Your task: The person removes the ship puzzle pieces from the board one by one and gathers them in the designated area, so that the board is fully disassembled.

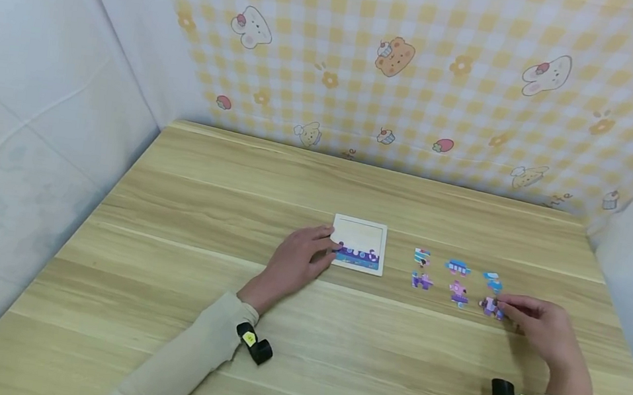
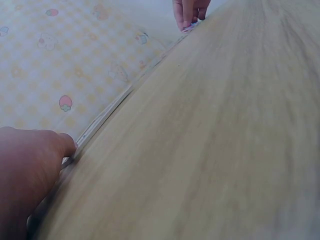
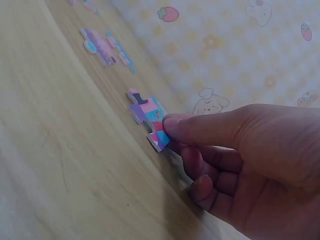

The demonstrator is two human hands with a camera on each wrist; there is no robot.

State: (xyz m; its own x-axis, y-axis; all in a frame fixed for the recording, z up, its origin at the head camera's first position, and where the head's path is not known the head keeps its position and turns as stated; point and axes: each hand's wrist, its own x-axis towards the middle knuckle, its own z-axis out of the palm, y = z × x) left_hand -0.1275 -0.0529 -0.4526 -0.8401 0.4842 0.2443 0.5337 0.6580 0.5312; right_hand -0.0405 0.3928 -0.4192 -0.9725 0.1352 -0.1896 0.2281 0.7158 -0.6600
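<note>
A square white-rimmed puzzle tray (image 1: pixel 353 270) lies on the wooden table, its bottom row filled with purple and blue pieces and its upper part bare. My left hand (image 1: pixel 298 256) grips the tray's left side, thumb and fingertips at the rim; in the left wrist view the thumb lies along the edge. Off to the right, my right hand (image 1: pixel 545 328) pinches a purple, pink and blue puzzle piece (image 3: pixel 150 117) between thumb and fingers, close over the table. The other fingers curl beneath, partly hidden by the thumb.
Several loose pieces lie between the tray and my right hand: a striped piece (image 1: pixel 421 257), a purple piece (image 1: pixel 421 281), a blue bus-like piece (image 1: pixel 457 267), a pink and purple piece (image 1: pixel 459 292) and a blue piece (image 1: pixel 493 281). A checked curtain (image 1: pixel 425 105) hangs behind the table.
</note>
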